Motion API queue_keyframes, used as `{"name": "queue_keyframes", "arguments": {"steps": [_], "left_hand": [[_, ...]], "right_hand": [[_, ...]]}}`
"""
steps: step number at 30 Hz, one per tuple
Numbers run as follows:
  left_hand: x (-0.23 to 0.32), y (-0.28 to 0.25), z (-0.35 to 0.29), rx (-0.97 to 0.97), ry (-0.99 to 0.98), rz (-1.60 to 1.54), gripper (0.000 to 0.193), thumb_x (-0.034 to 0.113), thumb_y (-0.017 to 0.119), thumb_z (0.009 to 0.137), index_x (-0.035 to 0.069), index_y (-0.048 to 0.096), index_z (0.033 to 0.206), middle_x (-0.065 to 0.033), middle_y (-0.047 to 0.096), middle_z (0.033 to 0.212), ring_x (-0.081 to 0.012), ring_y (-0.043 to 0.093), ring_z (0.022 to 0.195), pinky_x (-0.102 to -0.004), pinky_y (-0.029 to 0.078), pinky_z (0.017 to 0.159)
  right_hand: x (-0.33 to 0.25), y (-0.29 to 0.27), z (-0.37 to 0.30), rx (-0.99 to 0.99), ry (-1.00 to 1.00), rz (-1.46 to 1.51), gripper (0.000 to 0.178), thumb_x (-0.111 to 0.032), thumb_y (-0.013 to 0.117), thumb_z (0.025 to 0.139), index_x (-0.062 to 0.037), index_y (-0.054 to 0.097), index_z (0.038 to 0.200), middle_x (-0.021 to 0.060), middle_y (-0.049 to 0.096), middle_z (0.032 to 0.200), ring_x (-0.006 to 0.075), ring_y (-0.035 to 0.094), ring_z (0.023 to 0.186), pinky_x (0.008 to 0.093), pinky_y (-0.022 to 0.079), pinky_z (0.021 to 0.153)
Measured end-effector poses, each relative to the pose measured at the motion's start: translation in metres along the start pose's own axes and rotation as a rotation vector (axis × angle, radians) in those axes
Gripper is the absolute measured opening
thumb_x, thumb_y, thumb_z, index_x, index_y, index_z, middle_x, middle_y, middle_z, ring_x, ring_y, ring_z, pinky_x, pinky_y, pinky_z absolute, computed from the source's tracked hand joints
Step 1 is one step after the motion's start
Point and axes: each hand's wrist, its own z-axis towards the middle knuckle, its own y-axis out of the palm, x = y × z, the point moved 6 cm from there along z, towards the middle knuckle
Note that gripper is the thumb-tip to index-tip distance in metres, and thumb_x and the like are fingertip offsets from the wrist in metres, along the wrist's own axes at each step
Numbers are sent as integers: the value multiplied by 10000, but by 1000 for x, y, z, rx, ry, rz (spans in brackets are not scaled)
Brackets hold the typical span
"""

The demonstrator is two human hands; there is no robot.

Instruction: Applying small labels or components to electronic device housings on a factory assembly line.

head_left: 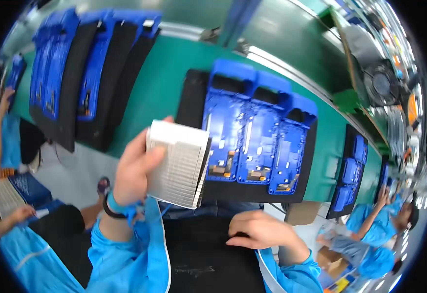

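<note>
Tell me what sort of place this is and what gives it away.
Probably a factory assembly line: matching blue plastic housings lie side by side on a black mat, more sit farther along the long green bench, and other people wear similar light-blue tops.

Bench [160, 80]: green
Middle mat [192, 97]: black, under three blue casings [260, 139]
Left mats [118, 85]: black, with casings
Right mat [350, 140]: likewise

Bright light glints off the blue housings [261, 134]; edges curve strongly (the corners fall black).
</note>
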Motion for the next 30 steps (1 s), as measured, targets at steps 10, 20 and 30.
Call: {"name": "queue_keyframes", "arguments": {"steps": [10,20,30], "left_hand": [[-54,26,-50,-122,-306,-32,706,191,553,883,-88,295,1479,-253,474,1428,-323,515,1290,-411,376,1103],[-147,128,-56,-732,-845,-129,603,216,583,932,-75,372,1416,-183,489,1436,-238,496,1287,-354,344,1102],[-65,98,11,-356,-36,80,518,218,586,898,-62,460,1314,-205,634,1203,-314,629,1112,-413,478,987]], "right_hand": [[120,54,-3,665,82,606,457,-282,806,821,-6,626,1138,53,641,928,133,595,810,308,492,681],[155,55,-37,932,-403,1536,511,-383,599,974,-25,483,1319,129,631,1109,179,598,892,314,486,795],[186,-12,-178,2312,-331,1168,395,-265,626,976,-18,526,1268,101,628,1185,232,632,1048,384,530,900]]}}
